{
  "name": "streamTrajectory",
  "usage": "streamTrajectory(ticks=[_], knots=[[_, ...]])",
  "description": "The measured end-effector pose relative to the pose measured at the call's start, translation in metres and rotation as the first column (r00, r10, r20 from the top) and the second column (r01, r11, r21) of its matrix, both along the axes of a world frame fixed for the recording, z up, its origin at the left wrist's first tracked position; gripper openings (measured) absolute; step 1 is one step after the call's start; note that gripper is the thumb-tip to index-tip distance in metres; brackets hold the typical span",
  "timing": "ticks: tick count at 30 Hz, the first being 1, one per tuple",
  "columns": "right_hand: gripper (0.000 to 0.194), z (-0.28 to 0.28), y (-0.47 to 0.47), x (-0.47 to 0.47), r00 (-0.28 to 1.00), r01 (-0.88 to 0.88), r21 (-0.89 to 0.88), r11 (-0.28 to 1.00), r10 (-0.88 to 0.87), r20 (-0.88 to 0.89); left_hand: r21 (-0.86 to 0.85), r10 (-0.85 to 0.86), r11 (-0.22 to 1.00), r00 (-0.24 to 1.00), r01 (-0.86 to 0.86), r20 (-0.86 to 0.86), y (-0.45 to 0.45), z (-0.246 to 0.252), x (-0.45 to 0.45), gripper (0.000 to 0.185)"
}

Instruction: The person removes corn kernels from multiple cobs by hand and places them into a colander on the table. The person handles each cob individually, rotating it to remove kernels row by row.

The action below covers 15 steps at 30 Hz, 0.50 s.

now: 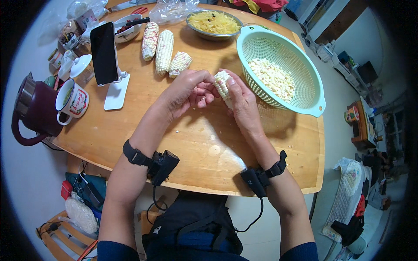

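My right hand [243, 98] is closed around a partly stripped ear of corn [222, 85], its thumb lying on the upper end. My left hand [196, 89] is just left of that ear, fingers curled, fingertips close to the kernels; whether they touch is unclear. Loose pale kernels [272, 78] lie in a mint-green plastic colander [281, 36] to the right of my hands. Beyond my left hand are a red-speckled ear of corn [150, 40], a long pale ear [164, 52] and a short piece of corn [180, 64], side by side on the wooden table.
A metal bowl of yellow strips [214, 23] stands at the back. Left are a phone [104, 53] on a white stand [117, 93], an enamel mug [72, 98], a dark red kettle [37, 107] and a white bowl [129, 32]. Small bits lie on the wooden table [192, 163].
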State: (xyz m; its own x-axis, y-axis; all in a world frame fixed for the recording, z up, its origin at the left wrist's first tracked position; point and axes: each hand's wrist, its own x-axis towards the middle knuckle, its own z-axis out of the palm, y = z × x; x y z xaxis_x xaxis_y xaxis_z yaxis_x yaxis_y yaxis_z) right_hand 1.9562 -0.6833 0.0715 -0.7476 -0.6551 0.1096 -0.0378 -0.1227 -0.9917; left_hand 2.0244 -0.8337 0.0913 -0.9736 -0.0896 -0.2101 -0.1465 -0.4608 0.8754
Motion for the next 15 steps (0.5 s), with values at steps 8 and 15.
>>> streamTrajectory(ticks=[8, 15], knots=[[0.041, -0.002, 0.001, 0.0, 0.999, 0.015, 0.007, 1.0, -0.014, -0.044, -0.109, -0.022, 0.994, 0.999, 0.019, -0.025, 0.001, 0.0, 0.0, 0.022], [0.041, -0.001, 0.0, 0.002, 1.0, 0.0, 0.031, 1.0, 0.001, -0.025, -0.188, -0.03, 0.982, 0.999, 0.022, -0.038, -0.003, -0.01, -0.004, 0.02]])
